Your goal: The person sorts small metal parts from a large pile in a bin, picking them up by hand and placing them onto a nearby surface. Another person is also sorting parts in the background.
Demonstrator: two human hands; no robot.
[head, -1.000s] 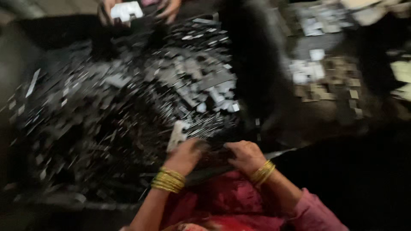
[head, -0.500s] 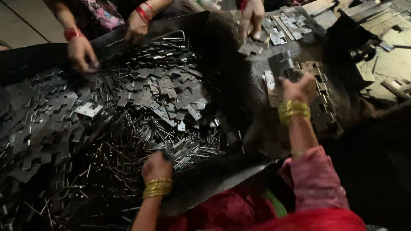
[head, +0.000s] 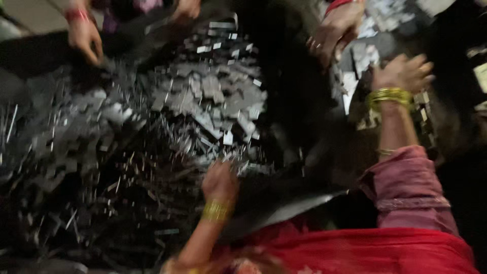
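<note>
The picture is blurred by motion, so fine detail is lost. The person's left hand (head: 219, 180), a gold bangle at its wrist, rests curled at the near edge of a big heap of small flat metal pieces (head: 203, 101), grey stamped plates mixed with thin pin-like slivers, which fills the dark tray (head: 284, 208) across the left and middle of the scene. The fingers look bunched together down in the pieces, but I cannot tell whether they pinch one. The right hand (head: 403, 73), with stacked gold bangles and a pink sleeve behind it, reaches to the far right over a smaller scatter of plates (head: 355, 83); its fingers look spread, and whether it grips anything cannot be told.

Other people's hands work at the far edge: one with a red bangle (head: 83, 33) at the far left, another (head: 332, 35) just left of the right hand, over the same smaller scatter.

By my reading the step in hand is sorting: drawing pieces from the main heap and carrying them to the right-hand scatter. The next move seems to call for the left fingers to single out one plate from the tangle of slivers, without crowding the neighbouring hand
</note>
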